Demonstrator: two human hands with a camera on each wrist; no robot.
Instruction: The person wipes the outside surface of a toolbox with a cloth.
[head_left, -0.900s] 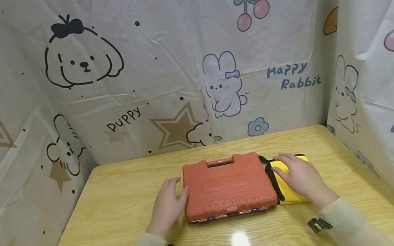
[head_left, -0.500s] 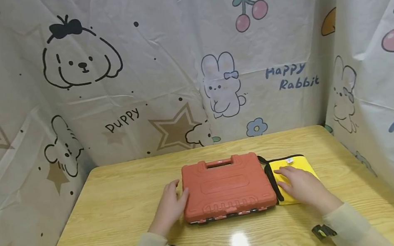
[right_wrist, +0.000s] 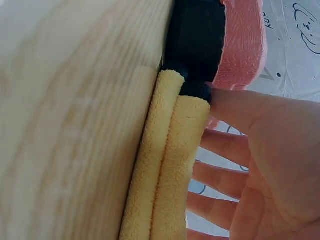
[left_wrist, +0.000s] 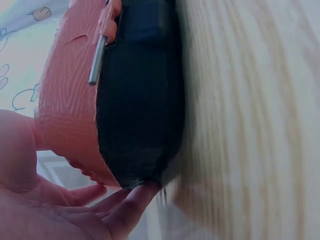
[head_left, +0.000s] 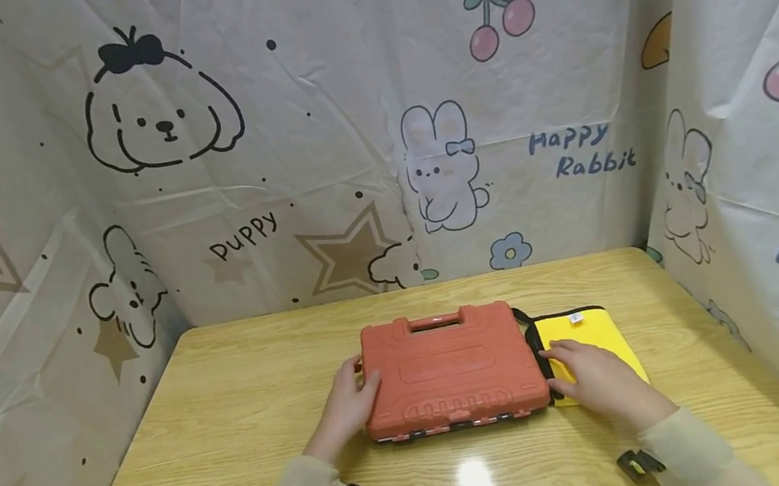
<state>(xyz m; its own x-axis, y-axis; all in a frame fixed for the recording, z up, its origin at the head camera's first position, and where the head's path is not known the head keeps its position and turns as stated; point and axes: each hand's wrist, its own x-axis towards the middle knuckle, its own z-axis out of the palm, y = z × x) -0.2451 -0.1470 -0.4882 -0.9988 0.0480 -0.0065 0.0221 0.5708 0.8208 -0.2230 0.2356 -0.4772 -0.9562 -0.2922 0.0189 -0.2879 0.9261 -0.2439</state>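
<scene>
A red plastic tool case (head_left: 447, 363) with a moulded handle and black lower half lies flat on the wooden table. My left hand (head_left: 345, 411) holds its left end, the thumb over the red lid. In the left wrist view, the fingertips (left_wrist: 145, 192) reach the lower edge of the black half (left_wrist: 140, 100). To the right of the case lies a folded yellow cloth (head_left: 596, 326) with black edging and a small white tag. My right hand (head_left: 599, 380) rests on this cloth with relaxed fingers, the thumb at the black edging (right_wrist: 196, 90) beside the case.
The wooden table (head_left: 252, 378) extends to the left, in front and behind the case. Printed fabric curtains (head_left: 312, 121) enclose the back and both sides.
My left hand has moved right and taken hold of the case's end. My right hand has slid toward me along the cloth to its black edging, uncovering the tag. The case stays in place.
</scene>
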